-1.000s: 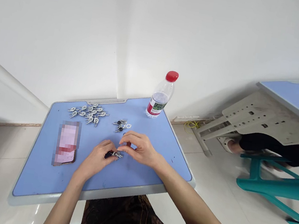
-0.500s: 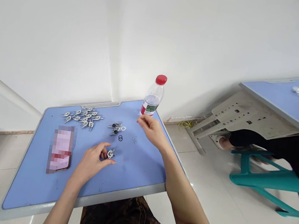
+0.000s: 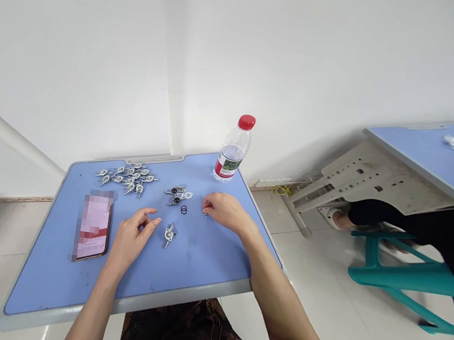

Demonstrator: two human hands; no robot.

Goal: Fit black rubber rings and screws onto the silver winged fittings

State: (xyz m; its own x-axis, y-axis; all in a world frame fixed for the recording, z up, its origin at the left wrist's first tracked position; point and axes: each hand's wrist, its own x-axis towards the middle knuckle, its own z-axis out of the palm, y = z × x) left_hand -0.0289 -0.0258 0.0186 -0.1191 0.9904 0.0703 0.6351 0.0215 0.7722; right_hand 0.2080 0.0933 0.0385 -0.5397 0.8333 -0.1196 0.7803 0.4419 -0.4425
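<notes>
On the blue table (image 3: 206,257) a single metal part (image 3: 169,234) lies near the middle. My left hand (image 3: 136,230) is just left of it, fingers apart and holding nothing. Fingertips together, my right hand (image 3: 223,210) is down at the small screws (image 3: 205,214); whether one is between the fingers is too small to tell. Two black rings (image 3: 183,209) lie between the hands, below a few metal parts with black round pieces (image 3: 175,199) and a flat metal plate (image 3: 188,195).
Several metal parts (image 3: 130,179) form a pile at the back left, above a phone (image 3: 94,227). A bottle with a red cap (image 3: 231,156) stands at the back edge. Rightward are another table (image 3: 436,151), a green stool (image 3: 406,274) and a person's leg (image 3: 393,216).
My left hand has let go of the metal part and drawn back left. My right hand has come down from beside the bottle to the small screws.
</notes>
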